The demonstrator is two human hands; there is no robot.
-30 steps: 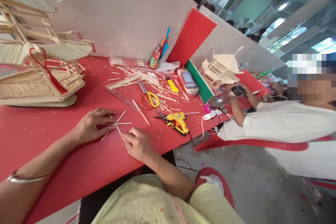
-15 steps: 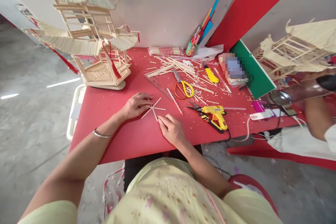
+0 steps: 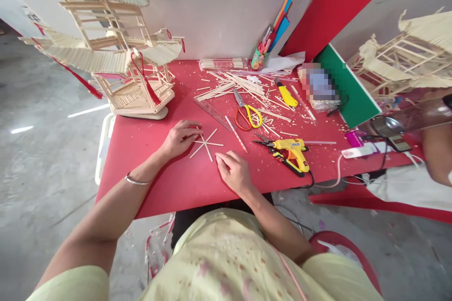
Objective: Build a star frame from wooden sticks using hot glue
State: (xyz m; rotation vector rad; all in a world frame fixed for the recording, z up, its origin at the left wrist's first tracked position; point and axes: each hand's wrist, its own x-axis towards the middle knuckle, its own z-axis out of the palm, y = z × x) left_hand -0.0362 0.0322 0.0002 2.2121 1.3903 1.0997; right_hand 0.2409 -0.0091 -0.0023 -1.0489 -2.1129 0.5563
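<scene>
A small six-armed star of thin wooden sticks (image 3: 205,143) lies flat on the red table (image 3: 169,193). My left hand (image 3: 179,138) rests at its upper left, fingers loosely bent and apart, the tips by the ends of two sticks; whether they touch the sticks is hard to tell. My right hand (image 3: 234,172) lies just right of the lower arm, its fingers slightly curled with a gap from the thumb, holding nothing. Beyond the star are a clear ruler (image 3: 213,114), a red-and-white wrapped stick (image 3: 236,133) and scissors (image 3: 248,114) with red and yellow handles.
A stick-built pagoda (image 3: 137,89) stands at the back left. Loose sticks (image 3: 243,85) lie behind the scissors, near a yellow utility knife (image 3: 286,94). To the right are a yellow glue gun (image 3: 294,150), pliers (image 3: 282,163) and a power strip (image 3: 363,149). Another person's arm (image 3: 438,155) shows far right.
My right hand has drawn back a little from the star's lower arm. My left fingers have shifted slightly left, uncovering more of the star. The view has moved slightly.
</scene>
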